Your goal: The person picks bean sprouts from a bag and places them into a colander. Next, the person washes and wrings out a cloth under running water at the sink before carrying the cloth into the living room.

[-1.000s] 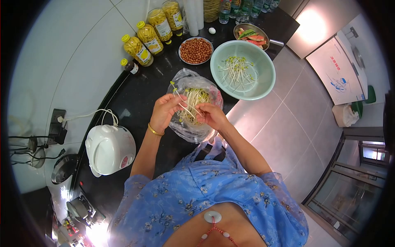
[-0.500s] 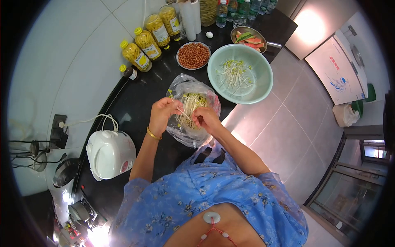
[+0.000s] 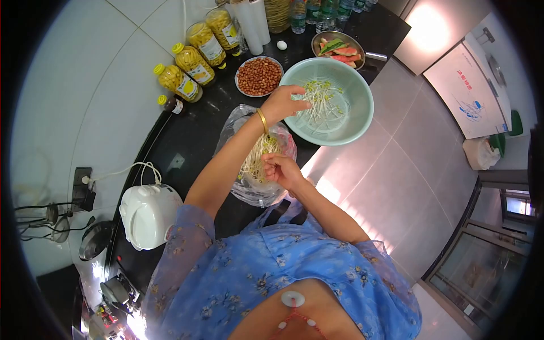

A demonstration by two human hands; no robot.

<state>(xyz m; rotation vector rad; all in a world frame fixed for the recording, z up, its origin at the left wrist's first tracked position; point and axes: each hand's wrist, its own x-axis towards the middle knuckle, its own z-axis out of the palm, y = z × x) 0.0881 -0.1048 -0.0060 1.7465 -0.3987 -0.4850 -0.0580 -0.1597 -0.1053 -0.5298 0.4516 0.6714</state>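
Observation:
My left hand [image 3: 286, 103], with a gold bracelet at its wrist, reaches over the left rim of a pale green basin [image 3: 364, 107]. Its thumb and fingers are apart, beside the loose bean sprouts [image 3: 323, 105] lying in the basin. Below it, a clear plastic bag [image 3: 255, 195] stands opened on the counter, full of more bean sprouts [image 3: 253, 165]. My right hand [image 3: 281, 170] is at the bag's right side with its fingers curled together. Whatever those fingers may hold is too small to make out.
A plate of reddish nuts [image 3: 259, 76], a white egg [image 3: 281, 45] and a pan with watermelon rinds [image 3: 345, 52] are behind. Jars [image 3: 194, 65] line the wall on the left. A white cooker [image 3: 148, 217] sits on the black counter [image 3: 187, 127].
My left hand has moved from above the bag, where it held a sprout, up and right to the basin, and its fingers have parted. My right hand stays by the bag.

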